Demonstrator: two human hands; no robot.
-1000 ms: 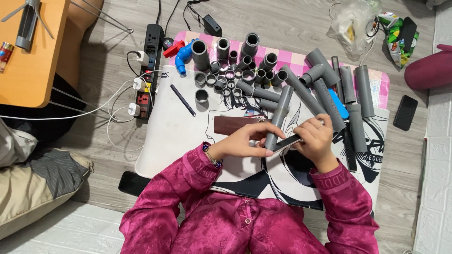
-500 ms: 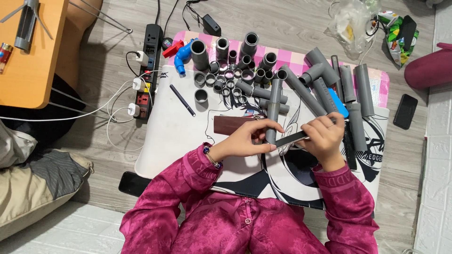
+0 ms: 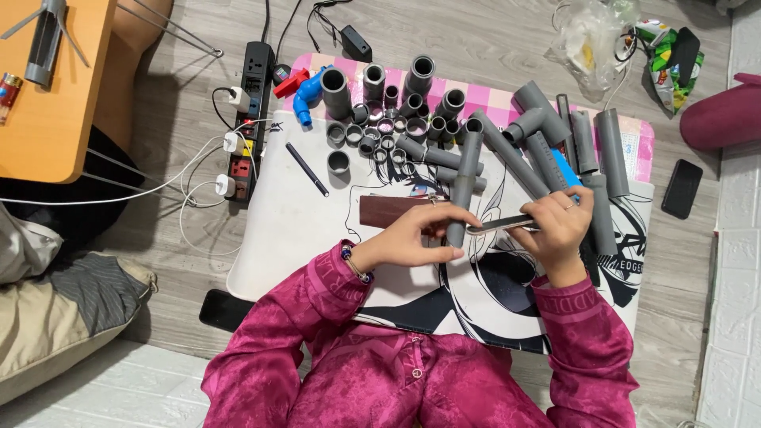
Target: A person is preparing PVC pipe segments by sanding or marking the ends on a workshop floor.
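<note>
On mat (image 3: 301, 230), left hand (image 3: 412, 238) gripping grey pipe (image 3: 464, 186)

Grey pipes (image 3: 507, 154), blue elbow fitting (image 3: 304, 101), pink-checked cloth (image 3: 491, 99), magenta patterned sleeves (image 3: 317, 293), brown block (image 3: 388, 212).

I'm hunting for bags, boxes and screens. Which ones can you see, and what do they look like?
Clear plastic bag: floor at top right, crumpled, something yellowish inside.
Green snack packet: right of that bag, crinkled, green with red and white.
Two phones: right of the mat and by the left elbow; flat black rectangles, screens dark.
</note>
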